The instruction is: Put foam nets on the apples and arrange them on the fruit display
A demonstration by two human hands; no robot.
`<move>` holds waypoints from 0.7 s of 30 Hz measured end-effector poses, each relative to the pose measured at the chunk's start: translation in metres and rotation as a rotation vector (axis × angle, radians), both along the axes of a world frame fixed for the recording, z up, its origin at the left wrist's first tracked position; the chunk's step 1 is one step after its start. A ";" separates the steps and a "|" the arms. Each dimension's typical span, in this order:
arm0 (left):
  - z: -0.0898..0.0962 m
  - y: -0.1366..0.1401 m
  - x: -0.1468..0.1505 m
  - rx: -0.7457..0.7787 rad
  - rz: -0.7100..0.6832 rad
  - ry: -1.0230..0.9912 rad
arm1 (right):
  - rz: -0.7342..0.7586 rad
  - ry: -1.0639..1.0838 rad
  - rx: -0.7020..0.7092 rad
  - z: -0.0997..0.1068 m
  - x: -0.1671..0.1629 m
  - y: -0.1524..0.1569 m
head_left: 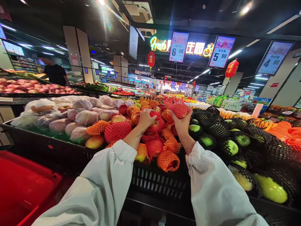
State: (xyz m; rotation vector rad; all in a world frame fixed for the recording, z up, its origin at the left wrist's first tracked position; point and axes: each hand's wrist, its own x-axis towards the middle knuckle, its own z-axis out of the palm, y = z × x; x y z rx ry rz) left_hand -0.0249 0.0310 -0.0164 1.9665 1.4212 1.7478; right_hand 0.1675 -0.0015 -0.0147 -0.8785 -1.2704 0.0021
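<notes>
Raised just above the fruit pile, my right hand [182,125] grips an apple in a pinkish-red foam net [180,109]. My left hand [146,119] is bent around a red apple [156,115] in the pile, its fingertips partly hidden. Below and between both hands lie more apples, some in red nets and some in orange nets [168,161]. A larger red-netted fruit [118,131] sits left of my left forearm. All of these rest in a black slotted crate [160,183].
Bagged pale fruits [87,117] lie to the left, and green fruits in black nets [231,147] to the right. A red basket [25,188] stands at lower left. Price signs [178,47] hang overhead. Another person [54,70] is at the far left.
</notes>
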 end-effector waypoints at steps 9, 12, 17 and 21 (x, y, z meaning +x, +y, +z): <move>-0.002 0.000 -0.004 -0.014 0.089 -0.054 | -0.022 0.070 -0.017 0.001 -0.003 -0.005; 0.003 -0.003 -0.003 0.036 0.117 -0.165 | -0.050 0.012 -0.023 0.000 -0.004 -0.006; 0.010 -0.011 -0.005 0.250 0.201 -0.286 | -0.102 -0.067 -0.018 -0.002 -0.002 -0.007; 0.014 -0.017 -0.005 0.337 0.228 -0.326 | -0.106 -0.240 -0.015 -0.002 0.002 -0.007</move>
